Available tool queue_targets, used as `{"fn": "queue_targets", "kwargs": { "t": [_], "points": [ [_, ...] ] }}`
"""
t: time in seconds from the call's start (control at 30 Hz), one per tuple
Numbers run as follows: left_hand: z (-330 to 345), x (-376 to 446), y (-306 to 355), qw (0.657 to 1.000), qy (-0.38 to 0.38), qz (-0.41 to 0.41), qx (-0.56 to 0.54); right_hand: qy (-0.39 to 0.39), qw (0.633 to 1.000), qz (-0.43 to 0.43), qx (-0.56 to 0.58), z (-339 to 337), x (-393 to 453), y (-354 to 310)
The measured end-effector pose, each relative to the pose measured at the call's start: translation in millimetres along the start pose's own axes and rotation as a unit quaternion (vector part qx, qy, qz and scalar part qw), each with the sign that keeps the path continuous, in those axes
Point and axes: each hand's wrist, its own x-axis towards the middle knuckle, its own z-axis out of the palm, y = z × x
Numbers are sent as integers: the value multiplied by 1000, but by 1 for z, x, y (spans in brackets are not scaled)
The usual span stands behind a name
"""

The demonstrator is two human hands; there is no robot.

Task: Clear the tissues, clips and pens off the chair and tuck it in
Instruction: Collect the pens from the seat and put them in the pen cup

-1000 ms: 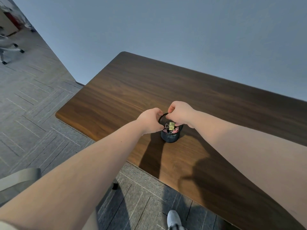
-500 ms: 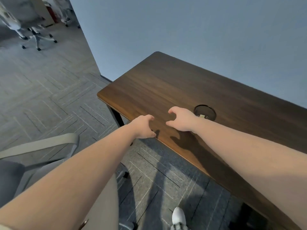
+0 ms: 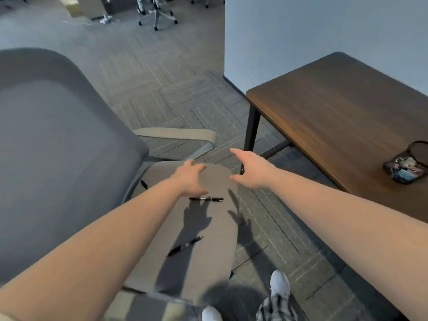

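Looks like an office to me: grey carpet tiles laid in a herringbone pattern, a swivel chair with armrests up close, more rolling chairs in the back, plus a wood tabletop on black legs against a plain partition wall.

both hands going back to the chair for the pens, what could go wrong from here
The far pen lies near the seat edge; a clumsy sweep by the open left hand could roll it onto the floor. The near pen sits under the left forearm, easy to brush or overlook. The mesh cup of clips stands near the desk edge and could be knocked while dropping pens in.
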Motion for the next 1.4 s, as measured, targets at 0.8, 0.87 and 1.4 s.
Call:
{"fn": "queue_targets", "kwargs": {
  "t": [0.8, 0.87, 1.4],
  "points": [
    [203, 7, -198, 942, 41, -312, -118, -74, 983, -72, -154, 239, 133, -7],
    [215, 13, -207, 930, 54, -339, -130, -38, 985, -62, -159, 251, 143, -1],
    [249, 59, -234, 894, 169, -367, -192, -104, 979, -130, -116, 293, 151, -35]
  ]
}}
